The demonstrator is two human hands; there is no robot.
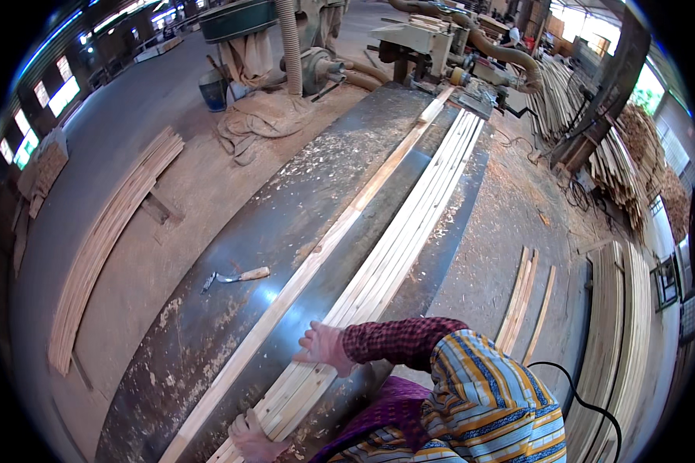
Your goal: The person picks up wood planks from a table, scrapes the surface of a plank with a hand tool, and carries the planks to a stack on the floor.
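Hands work one bundle of long wooden strips [394, 247] lying lengthwise on the dark metal bench [286, 224]. Left hand [251, 440] curls under the near end, gripping it; right hand [326, 347] rests flat, fingers spread, on top. Likely step: squaring the bundle; next calls for even pressure. One loose batten [316, 255] alongside, one scraper [235, 276]

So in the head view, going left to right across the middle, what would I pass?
Stack of wooden slats on the floor → small hand tool with a wooden handle → single long strip → bundle of strips → loose slats on the floor.
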